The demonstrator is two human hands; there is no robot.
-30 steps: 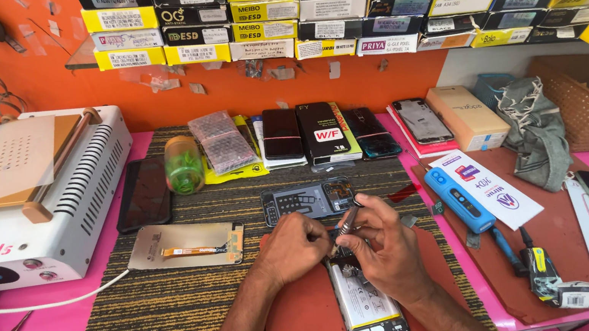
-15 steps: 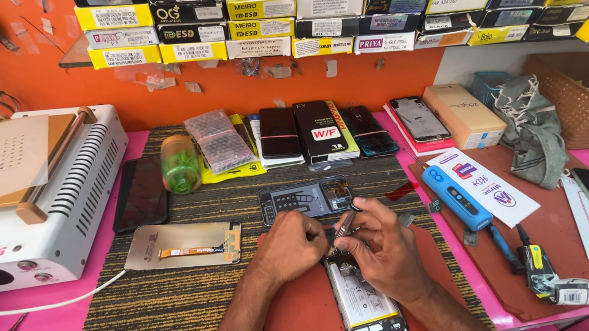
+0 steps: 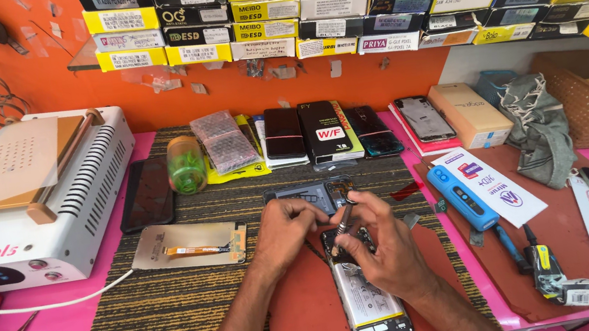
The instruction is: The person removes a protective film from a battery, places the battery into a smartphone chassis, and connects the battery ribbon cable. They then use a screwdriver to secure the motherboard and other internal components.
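yellow boxes point(image 3: 265, 10) above, hands point(image 3: 389, 240) maybe gripping screwdriver point(image 3: 343, 220)

L hand point(image 3: 284, 227) curled, palm down | R hand point(image 3: 386, 241) fingers pinched

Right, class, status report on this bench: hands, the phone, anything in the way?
Left hand steadies opened phone. Right hand holds screwdriver, tip on phone's upper end. Removed back cover lies just beyond. Nothing blocking.
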